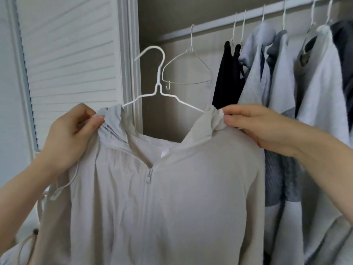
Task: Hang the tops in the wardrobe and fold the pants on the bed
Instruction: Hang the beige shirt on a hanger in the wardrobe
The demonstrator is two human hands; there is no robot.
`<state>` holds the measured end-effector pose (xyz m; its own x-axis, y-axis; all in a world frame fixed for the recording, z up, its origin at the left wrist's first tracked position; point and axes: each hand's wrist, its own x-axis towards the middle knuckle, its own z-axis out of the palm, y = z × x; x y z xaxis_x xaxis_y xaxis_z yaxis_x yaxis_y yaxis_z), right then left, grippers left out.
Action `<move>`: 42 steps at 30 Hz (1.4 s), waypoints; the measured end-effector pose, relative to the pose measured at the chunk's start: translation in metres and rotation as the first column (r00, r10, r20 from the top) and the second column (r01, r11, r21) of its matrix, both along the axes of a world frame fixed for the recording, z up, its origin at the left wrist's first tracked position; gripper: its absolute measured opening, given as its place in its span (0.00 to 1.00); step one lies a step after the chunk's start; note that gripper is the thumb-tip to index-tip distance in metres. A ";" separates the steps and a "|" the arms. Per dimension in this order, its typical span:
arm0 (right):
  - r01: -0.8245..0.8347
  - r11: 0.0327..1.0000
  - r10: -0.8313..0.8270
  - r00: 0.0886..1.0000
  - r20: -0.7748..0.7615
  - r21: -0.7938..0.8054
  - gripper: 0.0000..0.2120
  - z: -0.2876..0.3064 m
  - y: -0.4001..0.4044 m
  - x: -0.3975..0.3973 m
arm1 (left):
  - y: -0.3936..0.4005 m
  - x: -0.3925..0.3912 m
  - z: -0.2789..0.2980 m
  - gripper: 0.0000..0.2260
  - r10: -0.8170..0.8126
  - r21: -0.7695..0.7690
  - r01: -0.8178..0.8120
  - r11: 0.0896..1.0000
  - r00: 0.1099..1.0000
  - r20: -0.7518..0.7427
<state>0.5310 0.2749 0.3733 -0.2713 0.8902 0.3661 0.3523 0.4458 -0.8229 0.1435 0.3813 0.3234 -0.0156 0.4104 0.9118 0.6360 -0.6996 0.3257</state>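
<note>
A pale grey zip-up hooded jacket fills the lower middle of the head view, held up in front of the open wardrobe. A white wire hanger sits inside its neck, with the hook standing free above the collar. My left hand pinches the bunched fabric at the jacket's left shoulder. My right hand pinches the fabric at the right shoulder. The hanger's ends are hidden under the cloth. No pants or bed are in view.
A white rail crosses the wardrobe top. One bare wire hanger hangs at its left end. To the right hang a black garment and several pale and grey tops. A white louvred door stands at left.
</note>
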 end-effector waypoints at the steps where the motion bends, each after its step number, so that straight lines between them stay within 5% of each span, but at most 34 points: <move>1: -0.032 0.997 0.033 0.999 0.016 -0.072 0.12 0.002 0.000 -0.001 | -0.002 0.003 0.001 0.14 0.022 0.010 -0.022 1.000 0.999 -0.024; 4: -0.127 0.981 0.123 0.992 -0.034 -0.144 0.10 0.010 -0.007 -0.006 | -0.006 0.013 0.001 0.14 0.079 0.016 -0.078 0.997 0.994 -0.076; 9: -0.139 0.990 0.140 0.950 -0.279 0.025 0.09 0.035 -0.031 0.002 | -0.001 0.039 0.008 0.10 -0.071 -0.041 0.069 0.997 0.995 -0.070; 15: -0.077 0.996 0.044 0.858 -0.512 -0.044 0.22 0.062 -0.060 0.031 | 0.011 0.083 0.042 0.07 -0.133 -0.064 0.123 0.990 0.974 -0.182; 17: -0.028 0.999 0.033 0.883 -0.469 0.017 0.23 0.076 -0.063 0.023 | 0.022 0.105 0.055 0.08 -0.069 -0.070 0.050 0.996 0.954 -0.292; 20: 0.194 0.976 -0.178 0.972 -0.153 0.096 0.10 0.101 -0.062 0.008 | 0.042 0.137 0.079 0.11 -0.028 -0.105 -0.017 0.994 0.911 -0.412; 21: 0.156 0.983 -0.140 0.978 -0.157 0.096 0.21 0.099 -0.063 0.008 | 0.047 0.146 0.086 0.13 -0.077 -0.149 0.014 0.989 0.903 -0.423; 23: 0.227 0.970 -0.215 0.968 -0.127 0.090 0.30 0.102 -0.057 -0.011 | 0.051 0.157 0.095 0.14 -0.245 -0.274 0.144 0.951 0.893 -0.379; 27: 0.240 0.952 -0.211 0.965 -0.158 0.189 0.24 0.100 -0.019 -0.057 | 0.043 0.165 0.103 0.16 -0.482 -0.308 0.435 0.846 0.871 -0.093; 30: 0.409 0.864 -0.375 0.912 -0.169 0.292 0.15 0.112 0.025 -0.081 | 0.030 0.162 0.093 0.15 -0.687 -0.227 0.701 0.676 0.711 0.152; 33: 0.477 0.763 -0.504 0.862 -0.061 0.437 0.10 0.122 0.068 -0.104 | 0.022 0.163 0.087 0.15 -0.785 -0.151 0.820 0.552 0.572 0.238; 35: 0.527 0.696 -0.563 0.822 -0.085 0.488 0.07 0.126 0.096 -0.116 | 0.020 0.156 0.081 0.15 -0.764 -0.135 0.805 0.578 0.592 0.256; 39: 0.670 0.643 -0.647 0.734 -0.203 0.372 0.18 0.139 0.135 -0.138 | 0.030 0.143 0.053 0.39 -0.629 -0.245 0.612 0.752 0.778 0.013; 42: 0.724 0.580 -0.718 0.671 -0.185 0.374 0.20 0.148 0.155 -0.143 | 0.058 0.151 0.043 0.33 -0.435 -0.281 0.423 0.861 0.900 0.021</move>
